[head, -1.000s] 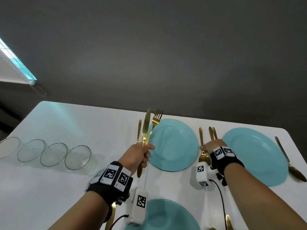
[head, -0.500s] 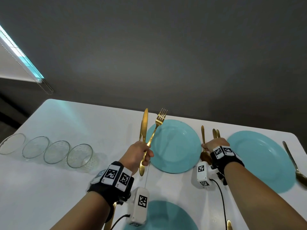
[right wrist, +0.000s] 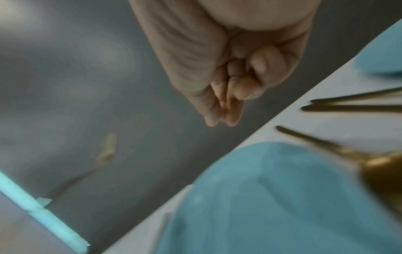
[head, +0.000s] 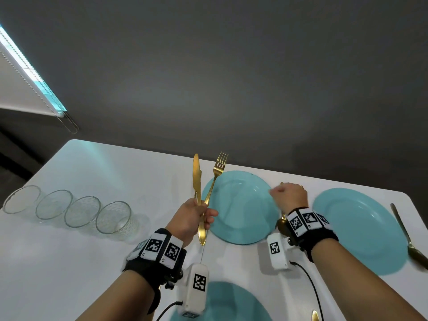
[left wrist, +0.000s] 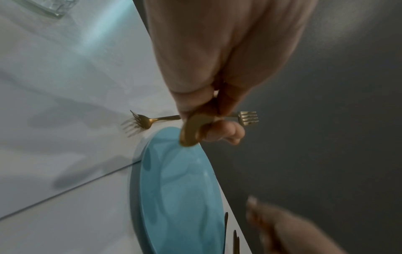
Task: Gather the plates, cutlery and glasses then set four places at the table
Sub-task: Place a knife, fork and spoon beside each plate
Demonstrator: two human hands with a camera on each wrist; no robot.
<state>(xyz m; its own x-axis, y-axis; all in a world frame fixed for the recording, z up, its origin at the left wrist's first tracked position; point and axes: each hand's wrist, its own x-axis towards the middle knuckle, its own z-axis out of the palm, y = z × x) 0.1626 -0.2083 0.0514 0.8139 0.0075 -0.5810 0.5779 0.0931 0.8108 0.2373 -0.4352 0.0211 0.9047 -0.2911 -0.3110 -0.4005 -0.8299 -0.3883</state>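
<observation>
My left hand (head: 190, 216) is up off the table, fingers curled round a gold knife (head: 197, 179) and a gold fork (head: 215, 174), both pointing away from me and fanned apart at the tips. They hang over the gap just left of the far-middle plate (head: 243, 209), the fork's stem crossing that plate's left rim. From the left wrist I see another fork (left wrist: 141, 122) lying flat on the white table (head: 115, 172), just off that same rim.

My right hand (head: 289, 195) is on the other side of that plate, loosely curled and holding nothing, the fingers bunched together in the right wrist view. Under it a spoon (right wrist: 369, 165) lies beside the plate, and two more gold handles (right wrist: 348, 104) lie close to the table's far edge. The picture there is blurred, so I can't say what they are.

Further right sits another teal plate (head: 361, 228), with a gold piece (head: 403, 230) past its right rim, near the table's right edge. A third plate (head: 222, 304) is right under my left wrist. Four glasses (head: 69, 210) stand in a row, well apart on the left. Between them and my left hand is open white tabletop, running back to the far edge against the grey wall (head: 231, 77).
</observation>
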